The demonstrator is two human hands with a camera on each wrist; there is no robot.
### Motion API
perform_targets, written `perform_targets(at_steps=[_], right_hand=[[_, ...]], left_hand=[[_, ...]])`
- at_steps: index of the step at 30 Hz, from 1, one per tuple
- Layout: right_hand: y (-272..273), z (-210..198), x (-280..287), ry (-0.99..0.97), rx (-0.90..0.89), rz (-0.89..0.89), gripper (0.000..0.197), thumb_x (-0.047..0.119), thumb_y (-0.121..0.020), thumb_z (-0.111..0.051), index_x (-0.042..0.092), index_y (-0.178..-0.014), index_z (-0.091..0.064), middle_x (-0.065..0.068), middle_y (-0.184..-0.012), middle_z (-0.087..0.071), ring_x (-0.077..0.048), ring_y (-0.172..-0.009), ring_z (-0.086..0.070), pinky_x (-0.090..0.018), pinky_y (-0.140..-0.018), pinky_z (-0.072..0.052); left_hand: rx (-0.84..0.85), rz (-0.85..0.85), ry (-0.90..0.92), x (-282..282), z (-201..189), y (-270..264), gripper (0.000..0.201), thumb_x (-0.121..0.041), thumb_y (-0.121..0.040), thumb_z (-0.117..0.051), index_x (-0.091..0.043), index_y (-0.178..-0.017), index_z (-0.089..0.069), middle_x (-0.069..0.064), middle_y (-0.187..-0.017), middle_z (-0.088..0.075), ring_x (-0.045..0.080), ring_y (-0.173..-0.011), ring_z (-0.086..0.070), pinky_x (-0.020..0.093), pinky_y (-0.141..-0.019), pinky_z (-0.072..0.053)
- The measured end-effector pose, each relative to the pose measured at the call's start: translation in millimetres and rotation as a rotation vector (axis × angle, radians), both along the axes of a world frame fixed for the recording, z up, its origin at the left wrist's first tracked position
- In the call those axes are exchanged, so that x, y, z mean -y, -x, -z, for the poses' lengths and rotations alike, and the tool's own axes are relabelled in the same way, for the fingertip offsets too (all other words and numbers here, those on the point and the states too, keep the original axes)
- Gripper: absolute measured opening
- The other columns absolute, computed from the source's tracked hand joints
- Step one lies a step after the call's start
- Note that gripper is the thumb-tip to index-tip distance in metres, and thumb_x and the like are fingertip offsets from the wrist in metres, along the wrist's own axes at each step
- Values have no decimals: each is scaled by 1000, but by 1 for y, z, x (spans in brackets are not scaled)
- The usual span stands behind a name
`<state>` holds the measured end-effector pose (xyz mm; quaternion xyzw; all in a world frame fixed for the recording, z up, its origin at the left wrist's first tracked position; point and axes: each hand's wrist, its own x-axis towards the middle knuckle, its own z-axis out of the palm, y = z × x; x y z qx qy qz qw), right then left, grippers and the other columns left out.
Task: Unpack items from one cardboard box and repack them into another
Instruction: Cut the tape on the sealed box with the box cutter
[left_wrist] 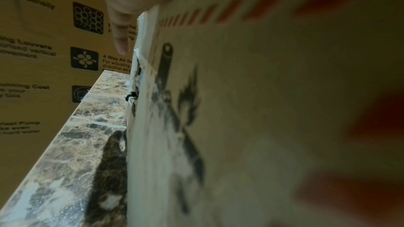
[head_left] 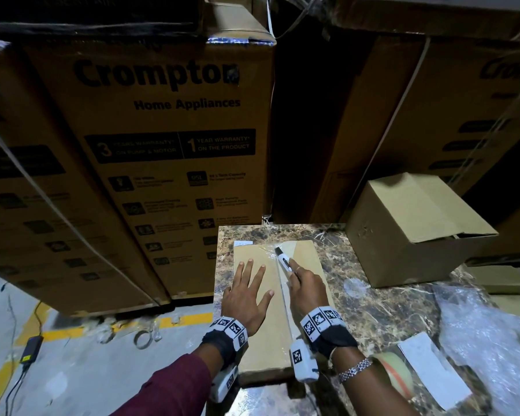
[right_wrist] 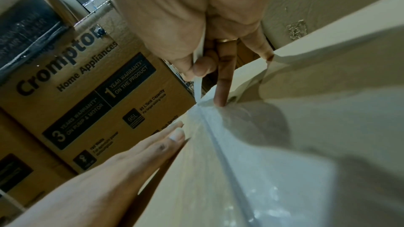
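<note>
Left hand: the left hand point(head_left: 246, 295) lies flat on the box point(head_left: 261, 319), fingers straight and spread, palm down on the left flap; it presses, it grips nothing.
Right hand: the right hand point(head_left: 306, 288) is curled round a white knife point(head_left: 283, 259), forefinger laid along its back, with the tip at the far end of the seam.
Box: a flat, sealed carton at the near left of the table point(head_left: 373, 310), its near end just over the table edge.
Seam: 1 strip of clear tape point(head_left: 282, 295) runs down the middle of the lid, from the person's wrists away towards the far edge; this is the box's long axis.
Key relation: the seam lies between the 2 hands, left hand just beside it on the left and the knife on it; the uncut look of the tape nearer the wrists suggests, as a judgement, a pull towards the body along that axis.
Risk: the left thumb sits near the line of cut, so the blade should keep to the seam.
Stage: early, I judge; the lid is not yet open, nothing unpacked.
Near right: a tape roll point(head_left: 394, 370), a white slip point(head_left: 433, 367) and crumpled plastic wrap point(head_left: 487, 334).
Second box: a carton point(head_left: 409, 232) at the far right of the table, flaps folded shut, well apart from the hands.
Beyond: tall Crompton cartons point(head_left: 162, 139).
</note>
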<state>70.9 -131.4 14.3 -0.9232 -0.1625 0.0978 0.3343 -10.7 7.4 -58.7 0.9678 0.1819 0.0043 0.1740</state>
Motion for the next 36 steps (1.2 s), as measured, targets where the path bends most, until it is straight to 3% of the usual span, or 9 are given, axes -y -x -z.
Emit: perform_targets(at_steps=[3,6,10,15,18,24,27,31,36], right_hand=[[-1,-2,-2,48,28,-17,44,17,-103,-45,30,-144,-49,-7,-91,-73,-28,-84,-65,-51,-95,-49],[-2,-7,-4,122,68,-28,44,16,-102,-44,29,-144,-49,-7,-98,-74,-29,-94,-65,-51,-105,-40],[-6,-11,-2,118,87,-24,38,17,-101,-47,23,-136,-57,-9,-101,-73,-29,-94,-66,-48,-97,-47],[-3,-17,0,216,95,-64,32,18,-102,-47,19,-132,-58,-9,-105,-73,-30,-105,-65,-52,-111,-33],[-4,-19,-3,273,88,-66,30,19,-102,-46,14,-128,-60,-10,-106,-72,-31,-105,-64,-52,-110,-34],[1,-13,-5,287,107,-69,45,16,-102,-43,27,-145,-45,-4,-100,-73,-26,-104,-65,-55,-116,-20],[1,-10,-5,263,108,-96,52,12,-101,-42,27,-151,-37,-5,-102,-72,-26,-104,-64,-53,-116,-26],[-2,-10,-7,209,146,-89,50,11,-100,-46,23,-149,-42,-9,-99,-73,-29,-96,-66,-49,-103,-43],[-3,-12,-7,210,159,-107,49,9,-99,-46,22,-146,-45,-9,-94,-73,-29,-92,-66,-50,-101,-46]], left_hand=[[-4,2,-2,0,0,0,66,-66,-101,-21,-44,-160,0,-16,-168,16,12,-155,16,54,-116,-31],[-3,6,-2,-1,1,0,66,-66,-101,-21,-44,-160,0,-15,-168,16,12,-155,17,54,-117,-32],[0,0,-3,0,1,-1,66,-65,-101,-22,-43,-160,-1,-15,-168,15,13,-155,15,55,-116,-32],[7,-12,5,1,-1,0,66,-65,-101,-24,-44,-160,-2,-16,-168,16,12,-155,15,54,-117,-29],[6,-12,12,1,-1,0,66,-64,-101,-25,-44,-160,-3,-16,-168,16,12,-155,15,54,-117,-29],[13,-6,11,1,1,0,66,-64,-101,-25,-44,-160,-3,-16,-168,16,11,-155,16,54,-117,-33],[17,-9,12,1,0,-1,67,-64,-101,-26,-44,-160,-3,-16,-168,15,11,-155,15,54,-116,-34],[13,-14,8,1,-1,-1,67,-64,-101,-26,-44,-160,-3,-16,-168,14,12,-155,14,55,-115,-33],[16,-14,11,1,0,-1,66,-64,-101,-26,-44,-160,-4,-16,-168,13,11,-155,13,55,-115,-33]])
